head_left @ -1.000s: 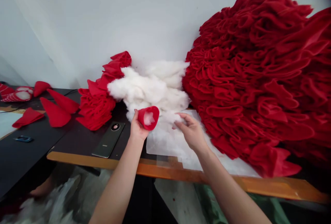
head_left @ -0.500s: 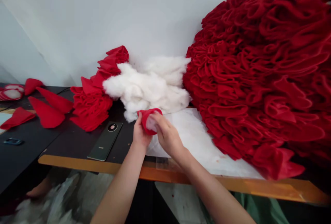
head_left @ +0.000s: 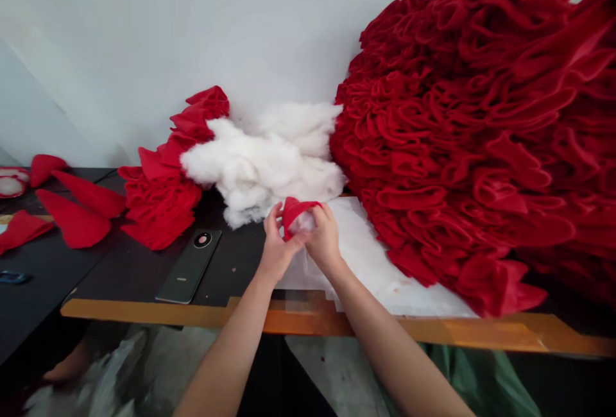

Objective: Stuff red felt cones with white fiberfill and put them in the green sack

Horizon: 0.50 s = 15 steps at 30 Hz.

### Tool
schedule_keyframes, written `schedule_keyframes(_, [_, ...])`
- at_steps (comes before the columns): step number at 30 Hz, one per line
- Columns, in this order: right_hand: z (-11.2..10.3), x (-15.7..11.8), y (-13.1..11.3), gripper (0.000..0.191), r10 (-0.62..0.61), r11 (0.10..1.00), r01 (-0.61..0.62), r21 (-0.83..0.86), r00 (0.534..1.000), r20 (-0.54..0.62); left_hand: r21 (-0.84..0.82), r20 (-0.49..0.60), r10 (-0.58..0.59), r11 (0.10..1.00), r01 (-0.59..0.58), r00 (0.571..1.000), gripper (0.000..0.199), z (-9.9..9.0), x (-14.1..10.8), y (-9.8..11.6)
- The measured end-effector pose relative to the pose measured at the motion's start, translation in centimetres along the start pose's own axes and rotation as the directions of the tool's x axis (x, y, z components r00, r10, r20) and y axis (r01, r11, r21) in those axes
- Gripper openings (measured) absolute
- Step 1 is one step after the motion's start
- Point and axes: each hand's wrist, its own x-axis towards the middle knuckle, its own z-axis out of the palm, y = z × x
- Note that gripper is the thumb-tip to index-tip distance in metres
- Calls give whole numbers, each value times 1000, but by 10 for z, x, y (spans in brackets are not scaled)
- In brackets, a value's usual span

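Note:
Between my two hands is a small red felt cone (head_left: 294,210), its open end turned toward me with white stuffing (head_left: 304,221) showing inside. My left hand (head_left: 280,244) grips its left side, thumb at the lower rim. On the right side my right hand (head_left: 323,235) wraps around the rim; some of its fingers are hidden behind the cloth. Just beyond my hands lies a heap of white fibre filling (head_left: 269,163). Under them a white sheet (head_left: 356,244) covers part of the dark table.
A tall heap of red felt pieces (head_left: 457,115) rises at the right. On the left are a stack of red pieces (head_left: 163,202), several red cones (head_left: 74,218) and a dark phone (head_left: 188,269). Brown tape (head_left: 144,311) runs along the table's front edge.
My right fingers have left the cone's opening and now hold its right side. The cone has turned, and my left hand has shifted its grip. The view has swung slightly right.

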Motion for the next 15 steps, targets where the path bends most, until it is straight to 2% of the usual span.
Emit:
schedule_keyframes(3, [-9, 2, 0, 24, -92, 995, 86, 46, 985, 143, 72, -48, -16, 997, 20, 999, 57, -1, 0, -1])
schedule_keyframes(5, [-17, 3, -1, 33, -191, 974, 139, 181, 932, 309, 48, -147, -36, 998, 44, 988, 47, -2, 2, -1])
schedule_keyframes(7, [-23, 4, -1, 39, -222, 935, 69, 347, 878, 423, 8, -233, -35, 999, 37, 972, 40, -3, 5, 0])
schedule_keyframes(9, [-24, 4, 1, 39, -112, 900, -83, 428, 905, 411, 4, -263, -12, 1000, 13, 965, 39, -3, 7, 0])
schedule_keyframes(11, [-20, 3, 4, 46, 59, 896, -186, 404, 950, 307, 56, -263, 31, 998, -17, 964, 38, -2, 6, -2])
schedule_keyframes(13, [-12, 0, 6, 52, 145, 932, -204, 300, 968, 207, 139, -255, 82, 989, -47, 963, 34, -2, 5, -5])
schedule_keyframes(15, [-6, -3, 7, 44, 144, 968, -174, 182, 976, 165, 216, -246, 125, 974, -71, 961, 26, -3, 4, -9])
